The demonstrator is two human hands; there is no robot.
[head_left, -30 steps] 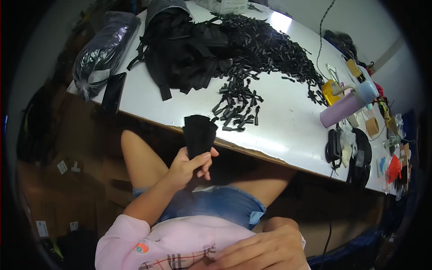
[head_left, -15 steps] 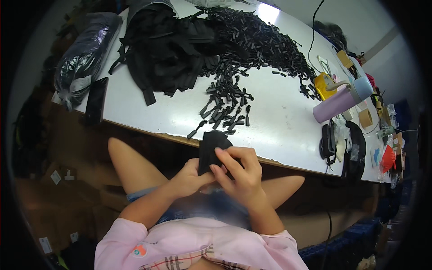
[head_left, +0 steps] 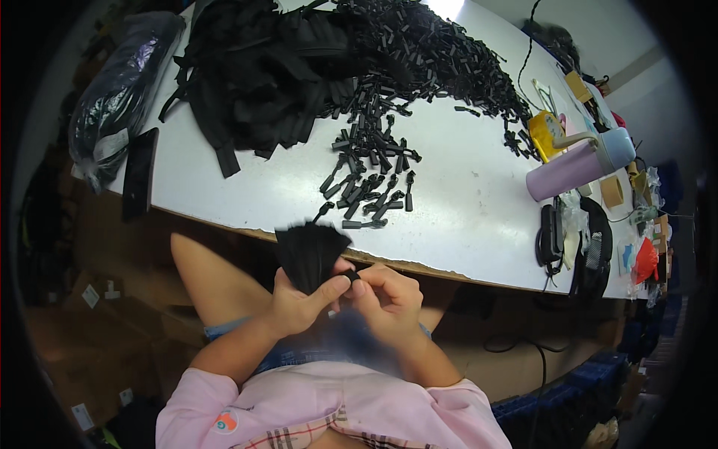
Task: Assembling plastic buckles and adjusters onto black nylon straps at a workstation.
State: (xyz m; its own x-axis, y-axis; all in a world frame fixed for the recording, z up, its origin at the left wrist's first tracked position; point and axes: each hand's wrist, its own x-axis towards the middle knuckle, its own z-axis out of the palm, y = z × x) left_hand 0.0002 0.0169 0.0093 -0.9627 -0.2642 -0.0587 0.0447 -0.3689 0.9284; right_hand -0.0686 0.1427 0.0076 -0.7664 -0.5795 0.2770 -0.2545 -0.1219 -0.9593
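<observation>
My left hand [head_left: 303,303] is closed around a bundle of black fabric strips [head_left: 308,254], which look like zipper tapes. Their far ends spread out like a fan over the table's front edge. Thumb and fingers of my right hand [head_left: 393,299] pinch the narrow black end of the strips, close beside my left thumb. Whether that end carries a small part cannot be made out. Just beyond my hands, small black pieces shaped like zipper sliders with pulls [head_left: 366,191] lie loose on the white table [head_left: 456,194].
A heap of black strips [head_left: 262,82] covers the table's far left, beside a large pile of slider pieces [head_left: 441,60]. Farther left are a plastic-wrapped black bundle [head_left: 123,90] and a dark phone-like slab [head_left: 140,172]. A lilac bottle [head_left: 565,176] lies at right near a black bag [head_left: 591,247].
The strips have swung left and fanned out in my left hand. My right hand has moved from the bundle's upper face to its near end. The view has shifted slightly.
</observation>
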